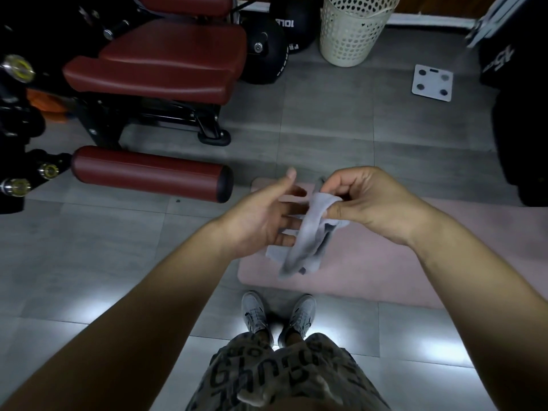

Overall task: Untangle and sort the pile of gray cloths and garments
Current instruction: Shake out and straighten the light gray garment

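pinches the gray cloth (308, 234) by its top end in the right hand (373, 203), likely to let it hang loose above the pink mat (415, 262), and spreads the left hand (261, 218) open, straight-fingered, at its 9 o'clock side, seemingly to straighten it.

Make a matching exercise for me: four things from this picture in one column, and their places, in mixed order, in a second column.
Things: 1 gray cloth; 2 basket; 3 scale; 4 pink mat.
Places: a spread on the floor below the cloth; b pinched in the right hand; c standing at the far wall; d lying on the floor beside the basket.
Pairs: 1-b; 2-c; 3-d; 4-a.
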`<control>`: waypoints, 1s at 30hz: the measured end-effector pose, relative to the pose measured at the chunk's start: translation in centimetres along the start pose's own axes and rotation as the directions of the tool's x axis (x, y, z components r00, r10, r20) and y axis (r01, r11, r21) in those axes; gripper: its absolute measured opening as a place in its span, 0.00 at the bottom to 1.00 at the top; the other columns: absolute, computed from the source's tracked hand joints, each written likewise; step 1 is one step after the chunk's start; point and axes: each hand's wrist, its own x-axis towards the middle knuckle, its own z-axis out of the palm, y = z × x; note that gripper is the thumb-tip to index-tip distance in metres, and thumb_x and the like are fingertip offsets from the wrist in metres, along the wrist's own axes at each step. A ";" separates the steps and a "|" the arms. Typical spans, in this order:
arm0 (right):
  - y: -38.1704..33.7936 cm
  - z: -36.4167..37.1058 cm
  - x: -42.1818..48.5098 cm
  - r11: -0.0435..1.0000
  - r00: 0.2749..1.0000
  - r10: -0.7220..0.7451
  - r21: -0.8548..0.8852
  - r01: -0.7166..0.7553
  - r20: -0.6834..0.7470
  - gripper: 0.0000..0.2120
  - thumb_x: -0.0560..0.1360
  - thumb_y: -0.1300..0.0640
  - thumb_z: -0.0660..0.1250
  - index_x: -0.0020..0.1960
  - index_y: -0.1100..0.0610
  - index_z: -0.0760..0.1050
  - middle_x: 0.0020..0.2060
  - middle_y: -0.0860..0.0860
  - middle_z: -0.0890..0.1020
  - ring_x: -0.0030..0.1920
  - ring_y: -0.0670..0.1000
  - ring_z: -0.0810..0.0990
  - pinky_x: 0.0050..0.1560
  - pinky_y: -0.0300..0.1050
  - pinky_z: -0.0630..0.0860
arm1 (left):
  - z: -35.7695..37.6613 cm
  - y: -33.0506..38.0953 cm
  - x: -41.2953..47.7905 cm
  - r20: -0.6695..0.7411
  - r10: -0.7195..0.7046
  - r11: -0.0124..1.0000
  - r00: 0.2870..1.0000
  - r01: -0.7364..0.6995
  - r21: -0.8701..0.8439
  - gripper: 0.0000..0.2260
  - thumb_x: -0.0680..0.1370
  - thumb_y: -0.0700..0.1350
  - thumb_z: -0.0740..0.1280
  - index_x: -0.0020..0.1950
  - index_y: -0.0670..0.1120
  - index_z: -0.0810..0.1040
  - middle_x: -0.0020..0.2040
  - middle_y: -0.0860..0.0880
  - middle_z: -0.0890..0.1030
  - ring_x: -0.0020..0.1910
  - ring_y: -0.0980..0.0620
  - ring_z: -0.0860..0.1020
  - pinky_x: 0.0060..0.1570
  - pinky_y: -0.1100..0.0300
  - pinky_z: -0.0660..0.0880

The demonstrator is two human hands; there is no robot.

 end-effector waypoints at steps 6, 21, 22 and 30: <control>0.3 0.1 -0.7 0.999 0.994 0.045 -0.011 -0.044 0.104 0.09 0.73 0.68 0.73 0.52 0.60 0.83 0.50 0.58 0.86 0.52 0.55 0.85 0.56 0.46 0.80 | 0.7 -0.8 1.9 -0.083 -0.007 0.999 0.996 0.011 0.048 0.19 0.80 0.47 0.64 0.64 0.36 0.78 0.62 0.31 0.79 0.57 0.35 0.79 0.55 0.43 0.75; 2.4 1.4 -0.7 0.963 0.960 0.197 0.223 -0.151 -0.199 0.11 0.69 0.56 0.76 0.48 0.57 0.78 0.38 0.51 0.82 0.34 0.45 0.79 0.37 0.40 0.73 | 1.2 -1.3 2.1 -0.326 0.172 0.985 0.930 -0.167 0.045 0.07 0.76 0.44 0.73 0.50 0.40 0.85 0.49 0.38 0.78 0.47 0.41 0.72 0.48 0.49 0.69; 2.4 1.6 -0.6 0.967 0.961 0.201 0.194 -0.164 -0.190 0.11 0.72 0.58 0.76 0.52 0.58 0.78 0.42 0.52 0.84 0.36 0.44 0.81 0.37 0.38 0.74 | 1.3 -1.3 1.9 -0.326 0.219 0.975 0.920 -0.194 0.110 0.07 0.78 0.42 0.70 0.52 0.39 0.84 0.47 0.38 0.79 0.45 0.43 0.74 0.47 0.52 0.71; 2.1 1.2 -0.4 0.996 0.983 0.092 0.001 -0.093 -0.161 0.04 0.75 0.61 0.74 0.48 0.58 0.80 0.43 0.52 0.86 0.41 0.46 0.82 0.43 0.40 0.78 | 1.9 0.3 0.5 -0.309 0.473 0.828 0.825 -0.297 0.475 0.06 0.79 0.42 0.70 0.43 0.42 0.83 0.40 0.50 0.83 0.42 0.57 0.81 0.44 0.64 0.76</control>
